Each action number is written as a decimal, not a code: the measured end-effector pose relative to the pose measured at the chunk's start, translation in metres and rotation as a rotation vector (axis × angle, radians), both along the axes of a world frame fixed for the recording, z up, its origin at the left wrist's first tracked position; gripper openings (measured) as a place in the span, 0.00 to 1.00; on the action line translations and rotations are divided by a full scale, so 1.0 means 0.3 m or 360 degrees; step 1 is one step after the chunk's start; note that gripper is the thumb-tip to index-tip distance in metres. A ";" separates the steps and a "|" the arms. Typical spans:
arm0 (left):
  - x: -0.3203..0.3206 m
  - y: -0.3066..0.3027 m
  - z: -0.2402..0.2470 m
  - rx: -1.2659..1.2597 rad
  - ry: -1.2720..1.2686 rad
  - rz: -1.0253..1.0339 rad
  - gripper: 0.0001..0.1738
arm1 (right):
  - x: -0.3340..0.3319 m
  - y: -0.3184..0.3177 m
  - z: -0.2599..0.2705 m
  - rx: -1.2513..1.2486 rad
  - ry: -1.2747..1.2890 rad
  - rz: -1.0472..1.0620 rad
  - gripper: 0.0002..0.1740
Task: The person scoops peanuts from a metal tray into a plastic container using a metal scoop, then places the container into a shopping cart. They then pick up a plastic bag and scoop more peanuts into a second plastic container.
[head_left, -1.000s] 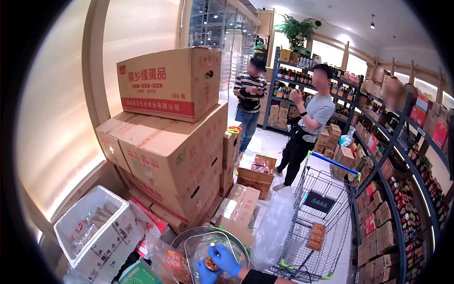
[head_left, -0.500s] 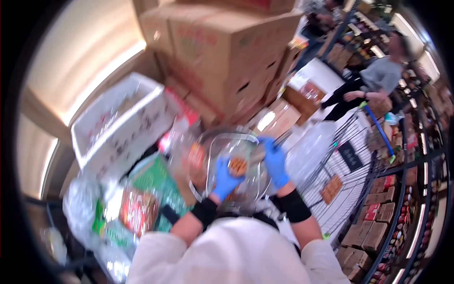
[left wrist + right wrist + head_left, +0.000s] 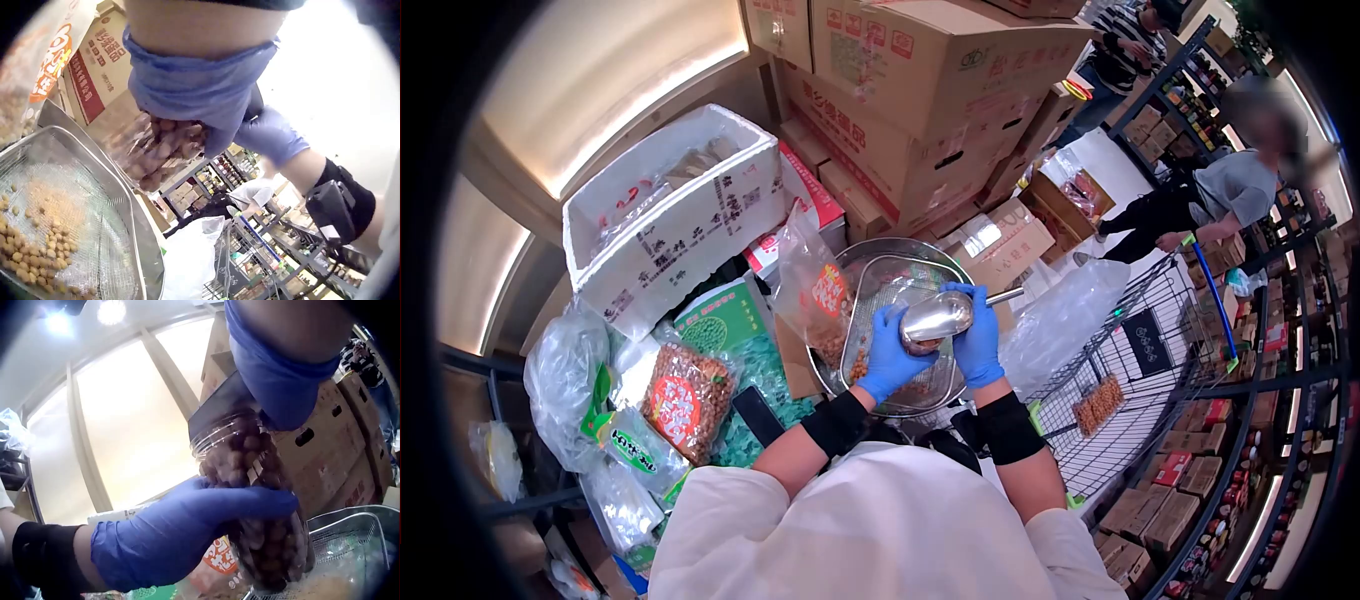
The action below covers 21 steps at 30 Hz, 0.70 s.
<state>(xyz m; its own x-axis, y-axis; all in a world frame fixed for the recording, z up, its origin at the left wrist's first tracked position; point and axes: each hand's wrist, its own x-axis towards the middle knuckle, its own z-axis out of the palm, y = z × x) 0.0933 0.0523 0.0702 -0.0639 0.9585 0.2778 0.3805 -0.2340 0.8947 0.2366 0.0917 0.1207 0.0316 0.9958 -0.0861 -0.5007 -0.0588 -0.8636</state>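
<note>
My blue-gloved left hand (image 3: 892,355) grips a clear jar (image 3: 272,547) full of round brown nuts, its fingers wrapped round the jar's side. The right hand (image 3: 977,340), gloved too, holds a shiny metal scoop (image 3: 937,316) by its handle end. The scoop lies over the jar's mouth, hiding most of the jar from above. In the right wrist view the scoop's dark edge meets the threaded rim. Below the hands, a perforated metal basket (image 3: 128,200) with loose nuts (image 3: 37,256) sits inside a round metal basin (image 3: 855,256).
A bag of nuts (image 3: 828,305) with an orange label leans at the basin's left. Farther left lie another nut bag (image 3: 690,400), a phone (image 3: 757,415) and a white foam box (image 3: 675,225). Cardboard boxes (image 3: 930,110) rise ahead. A shopping cart (image 3: 1145,345) stands right; two people are beyond.
The head view has tilted down from the room. Half a second ago the right hand was apart from the jar, to its right; now it has brought the scoop over the jar's mouth.
</note>
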 end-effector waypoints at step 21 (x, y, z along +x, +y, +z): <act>-0.212 -0.154 -0.068 -0.0044 0.0172 0.0234 0.46 | 0.139 -0.019 -0.220 -0.0654 -0.0437 -0.0231 0.32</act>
